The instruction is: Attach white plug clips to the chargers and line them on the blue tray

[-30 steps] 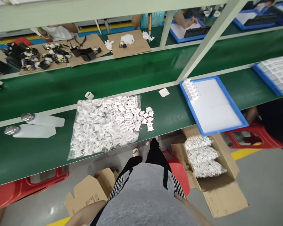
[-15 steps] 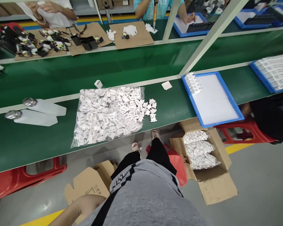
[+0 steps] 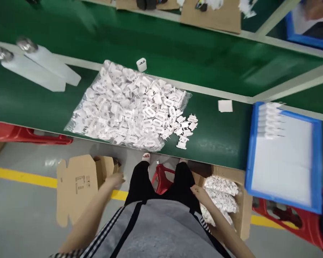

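Note:
My left hand (image 3: 116, 180) hangs below the table edge, beside the open cardboard box; its fingers are smeared by motion. My right hand (image 3: 199, 192) is at my right thigh, touching the black trousers (image 3: 183, 182). Its fingers look curled, and anything between them is hidden. On the green table in front lies an opened clear plastic bag (image 3: 123, 107) full of white plastic plug parts. Several loose plug parts (image 3: 187, 129) with metal pins lie at the bag's right end. A single white plug housing (image 3: 141, 65) stands behind the bag.
Two white bottles (image 3: 43, 68) with metal caps lie at left. A blue-rimmed tray (image 3: 249, 172) with a row of white pieces stands at right, near a white paper square (image 3: 225, 106). Below are a red stool (image 3: 163, 179), an open carton (image 3: 246, 215) of bagged parts and a flattened-looking box (image 3: 78, 186).
The view has tilted down and turned, so the table looks nearer. My right hand has come into view at my thigh; my left hand now shows. The stool shows between my legs.

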`<state>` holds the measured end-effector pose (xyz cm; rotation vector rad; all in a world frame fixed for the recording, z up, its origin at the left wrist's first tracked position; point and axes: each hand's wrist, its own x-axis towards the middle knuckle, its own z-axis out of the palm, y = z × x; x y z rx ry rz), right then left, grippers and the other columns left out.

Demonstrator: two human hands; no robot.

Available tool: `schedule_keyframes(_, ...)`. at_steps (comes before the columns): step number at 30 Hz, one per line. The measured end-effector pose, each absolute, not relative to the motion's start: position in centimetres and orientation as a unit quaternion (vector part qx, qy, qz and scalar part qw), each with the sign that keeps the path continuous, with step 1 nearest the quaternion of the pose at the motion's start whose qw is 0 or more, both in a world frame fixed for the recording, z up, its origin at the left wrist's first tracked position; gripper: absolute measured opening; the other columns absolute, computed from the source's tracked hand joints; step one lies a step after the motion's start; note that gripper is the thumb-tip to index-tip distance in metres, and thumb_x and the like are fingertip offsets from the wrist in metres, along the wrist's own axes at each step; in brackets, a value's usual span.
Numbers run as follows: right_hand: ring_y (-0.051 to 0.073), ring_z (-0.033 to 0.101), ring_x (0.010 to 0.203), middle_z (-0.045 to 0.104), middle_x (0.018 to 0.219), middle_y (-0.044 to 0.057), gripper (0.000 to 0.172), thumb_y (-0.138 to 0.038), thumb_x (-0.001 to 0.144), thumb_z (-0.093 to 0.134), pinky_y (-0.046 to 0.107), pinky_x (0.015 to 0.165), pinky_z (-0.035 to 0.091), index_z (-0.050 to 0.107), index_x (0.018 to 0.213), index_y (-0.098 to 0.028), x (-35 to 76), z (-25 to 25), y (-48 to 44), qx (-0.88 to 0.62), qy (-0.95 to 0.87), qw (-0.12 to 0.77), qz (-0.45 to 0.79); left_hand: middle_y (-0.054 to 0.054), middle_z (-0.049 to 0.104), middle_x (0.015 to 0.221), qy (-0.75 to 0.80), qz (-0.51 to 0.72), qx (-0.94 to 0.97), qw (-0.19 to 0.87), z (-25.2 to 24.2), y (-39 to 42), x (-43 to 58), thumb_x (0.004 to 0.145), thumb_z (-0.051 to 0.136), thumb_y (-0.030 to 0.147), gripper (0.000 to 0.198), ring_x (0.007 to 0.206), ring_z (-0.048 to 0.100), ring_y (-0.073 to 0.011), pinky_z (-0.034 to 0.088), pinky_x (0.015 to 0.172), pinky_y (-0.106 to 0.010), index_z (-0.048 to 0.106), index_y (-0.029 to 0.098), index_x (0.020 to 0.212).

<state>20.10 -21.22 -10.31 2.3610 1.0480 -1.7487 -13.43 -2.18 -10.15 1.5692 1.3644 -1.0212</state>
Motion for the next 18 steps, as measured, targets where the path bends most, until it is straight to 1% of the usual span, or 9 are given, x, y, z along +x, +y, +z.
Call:
schedule_keyframes(3,0.017,0.051,0.07,0.053,0.065,0.002,0.014,-0.019,0.072,0.039,0.026,0.065,0.036,0.045,0.06,-0.018,21.3,-18.5,-19.1,0.718,0.395,0.044,-0.572,-0.007,0.059,0.084,0.547,-0.381,0.598,0.445,-17.8,-9.0,-7.1,0.075,0.041,0.023,0.023,0.081,0.053,-0.0182,0.038,0.068,-0.024,0.058,0.012,0.086)
schedule_keyframes(4,0.016,0.052,0.074,0.055,0.069,0.002,0.012,-0.018,0.072,0.04,0.025,0.067,0.035,0.047,0.062,-0.018,21.5,-21.1,-18.7,0.707,0.412,0.052,-0.573,-0.008,0.057,0.092,0.558,-0.374,0.59,0.448,-20.0,-11.4,-5.5,0.076,0.039,0.023,0.026,0.087,0.051,-0.0187,0.037,0.072,-0.025,0.056,0.013,0.094)
schedule_keyframes(6,0.016,0.051,0.078,0.056,0.077,0.004,0.01,-0.017,0.074,0.04,0.024,0.07,0.035,0.049,0.069,-0.017,21.6,-25.8,-18.2,0.69,0.437,0.068,-0.573,-0.011,0.049,0.107,0.582,-0.36,0.584,0.436,-23.7,-16.1,-3.6,0.076,0.04,0.023,0.03,0.101,0.042,-0.0228,0.033,0.082,-0.031,0.052,0.013,0.101)
schedule_keyframes(8,0.015,0.052,0.078,0.056,0.08,0.005,0.012,-0.018,0.077,0.039,0.024,0.069,0.036,0.051,0.074,-0.016,21.4,-30.0,-18.3,0.676,0.455,0.089,-0.574,-0.011,0.042,0.116,0.612,-0.334,0.597,0.396,-26.4,-20.0,-3.1,0.075,0.041,0.024,0.03,0.11,0.032,-0.0266,0.026,0.089,-0.039,0.053,0.015,0.101)
schedule_keyframes(10,0.014,0.052,0.076,0.056,0.08,0.005,0.014,-0.019,0.079,0.039,0.026,0.069,0.038,0.051,0.077,-0.014,20.7,-33.8,-19.0,0.663,0.471,0.114,-0.571,-0.01,0.037,0.12,0.653,-0.291,0.615,0.333,-28.4,-22.7,-3.9,0.075,0.041,0.024,0.029,0.114,0.024,-0.0277,0.021,0.091,-0.042,0.055,0.017,0.099)
schedule_keyframes(13,0.013,0.052,0.076,0.055,0.08,0.003,0.014,-0.023,0.08,0.042,0.03,0.07,0.04,0.052,0.079,-0.013,18.7,-38.4,-20.5,0.647,0.497,0.156,-0.556,-0.01,0.034,0.122,0.744,-0.214,0.593,0.22,-30.2,-24.6,-6.2,0.076,0.039,0.025,0.03,0.116,0.02,-0.0283,0.021,0.091,-0.044,0.053,0.017,0.101)
schedule_keyframes(15,0.013,0.052,0.075,0.055,0.081,0.002,0.015,-0.025,0.079,0.045,0.032,0.07,0.041,0.053,0.079,-0.013,16.6,-40.5,-21.0,0.639,0.512,0.183,-0.543,-0.011,0.03,0.124,0.81,-0.17,0.539,0.156,-30.8,-24.9,-7.7,0.077,0.038,0.028,0.034,0.115,0.019,-0.0289,0.025,0.088,-0.045,0.048,0.016,0.108)
schedule_keyframes(18,0.014,0.052,0.077,0.053,0.088,0.004,0.018,-0.028,0.079,0.045,0.033,0.069,0.043,0.052,0.087,-0.013,12.5,-42.0,-19.4,0.634,0.547,0.189,-0.513,-0.015,0.027,0.125,0.862,-0.121,0.472,0.14,-30.8,-25.3,-9.1,0.075,0.041,0.035,0.05,0.112,0.026,-0.0289,0.034,0.081,-0.041,0.034,0.012,0.119)
